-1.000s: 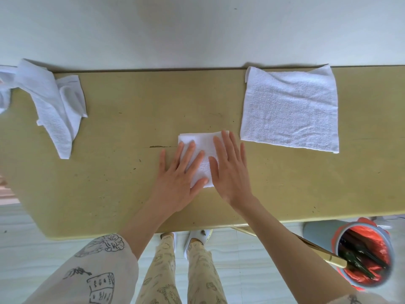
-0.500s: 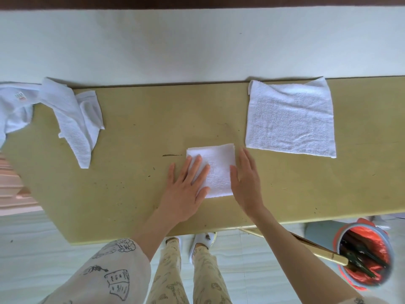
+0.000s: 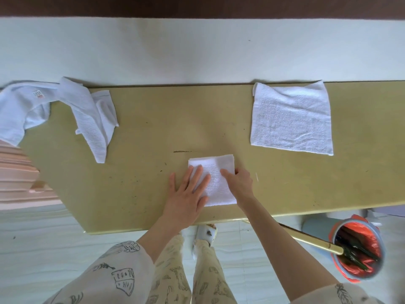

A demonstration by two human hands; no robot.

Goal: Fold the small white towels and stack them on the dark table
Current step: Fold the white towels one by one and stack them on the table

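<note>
The left hand [image 3: 186, 194] lies flat, fingers straight, pressing the left part of a small folded white terry towel [image 3: 217, 178] near the front edge of the olive-yellow table [image 3: 153, 132]. The right hand [image 3: 240, 183] grips the towel's right edge, thumb on top. A flat white towel [image 3: 291, 117] lies far right; crumpled white towels [image 3: 92, 119] sit far left.

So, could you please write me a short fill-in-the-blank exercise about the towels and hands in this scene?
1. The left hand lies flat on the ____ towel.
2. The spread towel lies to the ____ of both hands.
3. The crumpled towel lies at the table's ____ end.
4. The right hand grips the folded towel's ____ edge.

Missing words: folded; right; left; right
</note>
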